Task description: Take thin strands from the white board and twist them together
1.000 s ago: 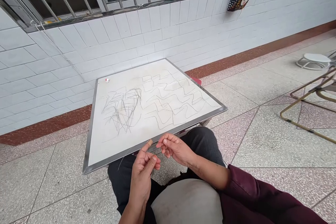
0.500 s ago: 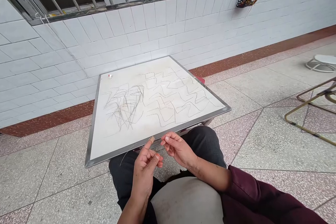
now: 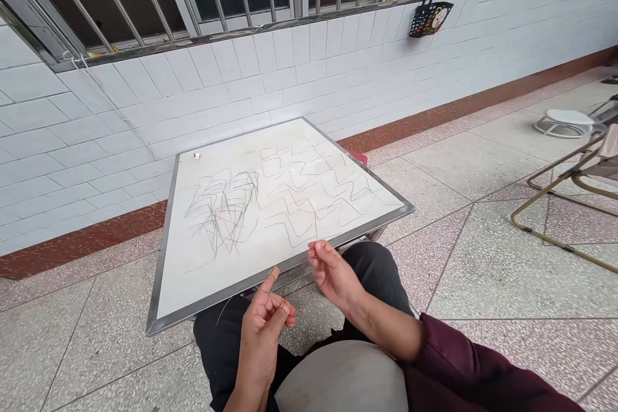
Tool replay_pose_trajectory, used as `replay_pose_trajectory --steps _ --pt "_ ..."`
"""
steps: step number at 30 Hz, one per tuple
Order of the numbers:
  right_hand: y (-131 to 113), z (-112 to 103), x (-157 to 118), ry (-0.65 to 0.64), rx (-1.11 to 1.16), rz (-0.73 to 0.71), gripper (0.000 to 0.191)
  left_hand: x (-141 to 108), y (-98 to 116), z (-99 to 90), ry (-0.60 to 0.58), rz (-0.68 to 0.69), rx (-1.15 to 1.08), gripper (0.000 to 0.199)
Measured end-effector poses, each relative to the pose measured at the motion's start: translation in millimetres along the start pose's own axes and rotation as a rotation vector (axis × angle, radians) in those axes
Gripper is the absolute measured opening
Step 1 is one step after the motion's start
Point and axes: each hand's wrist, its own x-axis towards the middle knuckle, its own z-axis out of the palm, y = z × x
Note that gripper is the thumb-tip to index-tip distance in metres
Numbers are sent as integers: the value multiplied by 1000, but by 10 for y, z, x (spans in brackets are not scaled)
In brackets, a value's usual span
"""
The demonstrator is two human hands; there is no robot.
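My left hand (image 3: pixel 263 335) is over my lap at the table's near edge, its thumb pressed to the curled fingers. Its index finger points up, with a tan wrap at the tip. A thin wire-like strand (image 3: pixel 223 311) runs out from this hand to the left. My right hand (image 3: pixel 335 273) is a little apart, to the right, with thumb and index fingertip pinched together; whatever they hold is too fine to see. On the white tabletop (image 3: pixel 181 299) lie a tangled heap of dark thin strands (image 3: pixel 226 206) and, to its right, rows of zigzag-bent strands (image 3: pixel 309 193).
A small white and red item (image 3: pixel 197 156) sits at the table's far left corner. Behind the table is a white tiled wall (image 3: pixel 212 103) with a barred window; a black basket (image 3: pixel 429 18) hangs there. A round stool (image 3: pixel 564 121) and a metal-framed chair (image 3: pixel 545 241) stand right.
My right hand has moved up and away from the left hand, widening the gap. My left hand keeps nearly the same pose. The camera view has tilted up and shifted slightly right.
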Motion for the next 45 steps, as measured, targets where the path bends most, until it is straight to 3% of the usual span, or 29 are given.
replay_pose_trajectory --steps 2,4,7,10,13,16,22,29,33,37,42,45 --pt "-81 -58 47 81 -19 -123 34 4 -16 -15 30 13 6 75" --pt "-95 -80 14 69 -110 -205 31 26 -36 -15 65 26 25 77" --pt "-19 -27 -145 -102 -403 -245 27 80 -60 26 95 34 73 83" --pt "29 91 -277 -301 -820 -384 19 125 -72 107 59 25 138 82" --pt "-5 204 -297 -330 -1165 -558 12 148 -80 201 -17 25 175 60" --pt "-32 270 -259 -304 -1354 -622 10 167 -87 267 -57 53 173 34" --pt "-17 321 -231 -309 -1412 -595 9 205 -99 294 -59 51 163 34" --pt "-100 311 -201 -184 -1370 -574 7 222 -95 265 -191 14 131 47" --pt "-161 251 -183 -128 -1408 -618 5 221 -65 139 -64 31 166 54" --pt "-171 192 -211 -107 -1488 -732 6 211 26 47 122 176 199 56" --pt "-160 169 -271 -149 -1630 -894 10 195 128 56 154 311 328 46" --pt "-171 167 -283 -184 -1675 -908 7 206 114 63 174 321 368 44"
